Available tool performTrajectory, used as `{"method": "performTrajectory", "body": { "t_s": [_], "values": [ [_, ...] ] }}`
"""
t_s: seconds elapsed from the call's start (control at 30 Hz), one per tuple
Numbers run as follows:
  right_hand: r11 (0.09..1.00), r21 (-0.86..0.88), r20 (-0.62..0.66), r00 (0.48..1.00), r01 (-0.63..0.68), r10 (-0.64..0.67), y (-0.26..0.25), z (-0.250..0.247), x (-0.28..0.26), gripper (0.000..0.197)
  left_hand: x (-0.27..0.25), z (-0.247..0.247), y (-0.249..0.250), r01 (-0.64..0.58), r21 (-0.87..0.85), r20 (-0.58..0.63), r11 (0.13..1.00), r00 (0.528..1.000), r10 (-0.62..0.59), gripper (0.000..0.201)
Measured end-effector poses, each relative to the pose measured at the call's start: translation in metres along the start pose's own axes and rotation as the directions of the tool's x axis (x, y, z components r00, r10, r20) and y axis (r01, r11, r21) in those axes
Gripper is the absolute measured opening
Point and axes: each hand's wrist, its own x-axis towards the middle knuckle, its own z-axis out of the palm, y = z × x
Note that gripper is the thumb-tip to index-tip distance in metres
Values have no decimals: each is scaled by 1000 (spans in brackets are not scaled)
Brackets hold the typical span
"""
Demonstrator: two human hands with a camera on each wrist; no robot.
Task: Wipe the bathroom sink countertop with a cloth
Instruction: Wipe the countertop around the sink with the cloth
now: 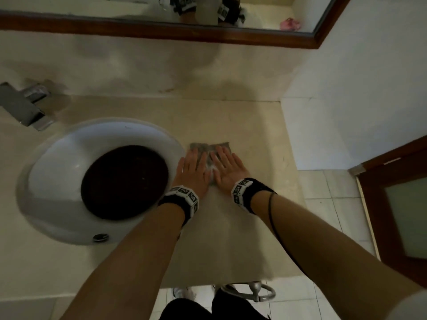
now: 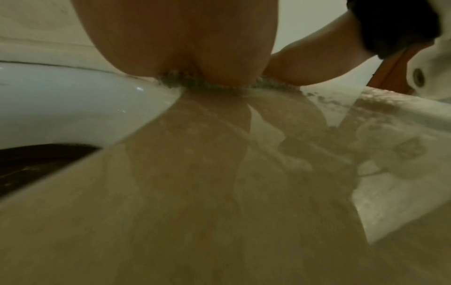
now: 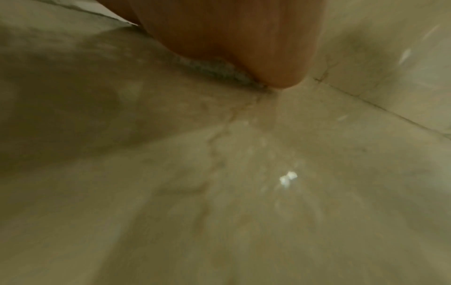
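Just right of the round white ceramic basin (image 1: 57,162), a small grey textured cloth (image 1: 209,148) lay flat on the beige stone countertop (image 1: 242,116), its left edge close to the basin's rim. Both hands pressed down on it side by side, the left hand (image 1: 193,168) nearer the basin, the right hand (image 1: 227,168) farther from it. Fingers were straight and slightly spread, palms down, probably to spread pressure over the whole cloth and keep it from bunching while wiping. Only the cloth's far edge and a strip between the hands showed; it looked thin, nubbly and possibly damp.
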Motion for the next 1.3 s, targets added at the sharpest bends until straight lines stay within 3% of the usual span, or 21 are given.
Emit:
{"method": "performTrajectory", "body": {
  "t_s": [0.33, 0.53, 0.83, 0.93, 1.3],
  "values": [
    [997, 24, -25, 997, -66, 67, 11, 26, -64, 76, -29, 17, 32, -135, -6, -25, 991, 991, 135, 62],
    [992, 71, -34, 994, -104, 106, 33, 29, -76, 85, -22, 17, 55, -193, 28, -26, 981, 981, 194, 62],
    [989, 77, -62, 989, -127, 132, 99, 17, -46, 83, 36, 2, 100, -198, 47, -25, 979, 980, 200, 70],
    [989, 80, -70, 990, -121, 126, 123, 12, -30, 81, 60, -3, 112, -193, 57, -17, 979, 981, 195, 63],
    [995, 56, -104, 990, -88, 93, 178, -11, 13, 55, 124, -19, 129, -167, 61, -11, 984, 986, 168, 59]
  ]
}}
